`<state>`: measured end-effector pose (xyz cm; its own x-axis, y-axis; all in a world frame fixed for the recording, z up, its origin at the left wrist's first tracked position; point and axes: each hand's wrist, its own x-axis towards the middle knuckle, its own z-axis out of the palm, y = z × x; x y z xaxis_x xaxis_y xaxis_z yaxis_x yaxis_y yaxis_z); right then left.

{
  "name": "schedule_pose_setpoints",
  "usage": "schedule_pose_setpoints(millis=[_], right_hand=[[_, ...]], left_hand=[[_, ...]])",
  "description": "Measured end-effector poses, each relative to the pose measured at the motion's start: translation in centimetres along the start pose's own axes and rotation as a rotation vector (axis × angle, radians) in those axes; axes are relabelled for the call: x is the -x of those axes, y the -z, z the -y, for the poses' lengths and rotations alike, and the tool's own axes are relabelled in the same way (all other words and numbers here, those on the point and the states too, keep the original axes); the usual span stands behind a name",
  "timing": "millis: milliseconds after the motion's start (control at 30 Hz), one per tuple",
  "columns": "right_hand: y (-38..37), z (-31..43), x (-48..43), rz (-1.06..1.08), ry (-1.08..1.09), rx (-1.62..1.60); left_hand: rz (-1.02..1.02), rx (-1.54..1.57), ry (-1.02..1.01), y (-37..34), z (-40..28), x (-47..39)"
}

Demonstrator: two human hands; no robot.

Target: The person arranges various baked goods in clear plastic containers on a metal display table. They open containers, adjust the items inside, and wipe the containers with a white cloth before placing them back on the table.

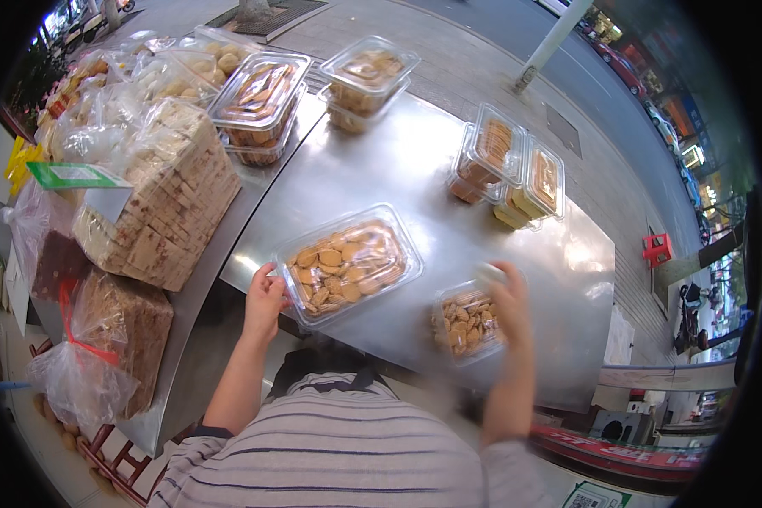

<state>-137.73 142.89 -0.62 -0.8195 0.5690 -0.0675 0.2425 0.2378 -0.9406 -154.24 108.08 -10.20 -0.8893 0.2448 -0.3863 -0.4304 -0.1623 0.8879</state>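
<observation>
A large clear plastic clamshell box of round biscuits (349, 263) lies at a slant by the near edge of the steel table (368, 184). My left hand (267, 301) grips its left end, with the fingers along the rim. To the right sits a smaller clear box of biscuits (467, 324), partly hidden by my right hand (513, 298). That hand is blurred and raised above the smaller box. A small whitish object (489, 275) is pinched in its fingers; the blur hides what it is.
Stacked clear biscuit boxes (368, 73) stand at the far edge, more (260, 101) at the left, and others (508, 165) at the right. Large bagged blocks of sliced pastry (165, 197) crowd the left side, with a green-edged card (79, 176). A pavement and road lie beyond.
</observation>
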Motion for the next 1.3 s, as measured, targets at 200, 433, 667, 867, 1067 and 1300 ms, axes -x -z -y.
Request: schedule_pose_setpoints(millis=[200, 433, 667, 867, 1067, 1300], right_hand=[[-19.1, 3.2, -9.4, 0.113, 0.544, 0.787], [-28.8, 5.1, -1.6, 0.469, 0.995, 0.740], [-22.3, 1.5, -10.1, 0.592, 1.039, 1.311], [-17.4, 5.8, -8.1, 0.593, 0.397, 1.470], [-14.6, 5.0, -4.0, 0.719, 0.155, 1.039], [-23.4, 4.1, -5.1, 0.241, 0.592, 1.050]], left_hand=[[0.102, 0.343, 0.109, -0.1, -0.4, 0.3], [0.149, 0.519, 0.030, -0.2, 0.8, 0.1], [-0.044, 0.374, -0.085, -1.6, 1.3, -0.4], [-0.234, 0.211, -0.172, -3.4, 1.5, -1.5], [-0.152, 0.151, -0.229, -3.1, 2.0, -1.1], [-0.062, 0.244, -0.160, -2.5, 2.0, -1.1]])
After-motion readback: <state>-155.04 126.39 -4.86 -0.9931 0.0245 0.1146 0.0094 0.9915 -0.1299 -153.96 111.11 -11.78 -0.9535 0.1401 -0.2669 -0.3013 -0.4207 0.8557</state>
